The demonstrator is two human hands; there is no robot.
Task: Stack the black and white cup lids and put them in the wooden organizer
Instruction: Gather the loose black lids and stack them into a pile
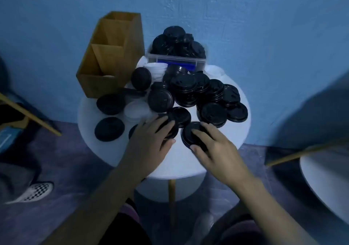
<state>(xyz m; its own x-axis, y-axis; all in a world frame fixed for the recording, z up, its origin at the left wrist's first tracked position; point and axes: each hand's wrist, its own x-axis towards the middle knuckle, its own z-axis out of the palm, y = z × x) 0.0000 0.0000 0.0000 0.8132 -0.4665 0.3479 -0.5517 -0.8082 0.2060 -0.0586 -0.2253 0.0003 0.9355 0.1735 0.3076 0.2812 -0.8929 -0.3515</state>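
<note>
Our right hand (213,146) pinches a black lid (189,131) near the table (179,161) front. Our left hand (151,141) seems, through blur, curled round a short black stack (171,131) beside it. We seat rims squarely before the wooden organizer (105,71), back-left.

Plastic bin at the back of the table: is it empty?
No, the plastic bin is heaped with black lids that rise well above its rim.
</note>
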